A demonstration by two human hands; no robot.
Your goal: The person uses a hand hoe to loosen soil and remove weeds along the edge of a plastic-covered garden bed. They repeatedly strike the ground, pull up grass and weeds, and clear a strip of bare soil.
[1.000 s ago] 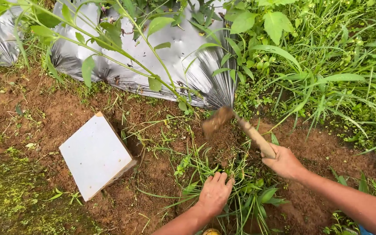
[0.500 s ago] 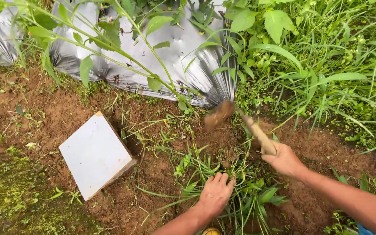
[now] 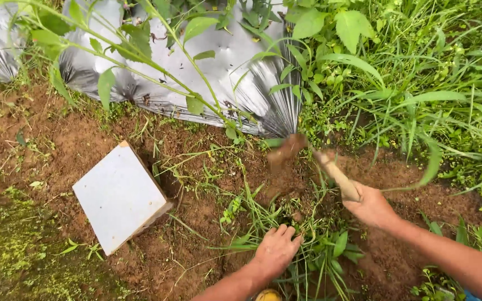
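Two bare hands work over brown soil. The right hand (image 3: 370,207) is closed around the wooden handle of a soil-caked hand hoe (image 3: 314,163), whose long axis slants up-left, its blurred head just below the silver plastic sheet (image 3: 218,67). The left hand (image 3: 276,249) curls, fingers bent, gripping a clump of green grass weeds (image 3: 285,217).

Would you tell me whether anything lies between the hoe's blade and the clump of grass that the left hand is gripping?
Nothing solid does. The hoe blade is raised over bare soil, and only a few loose grass blades cross the ground before the grass clump under the left hand.
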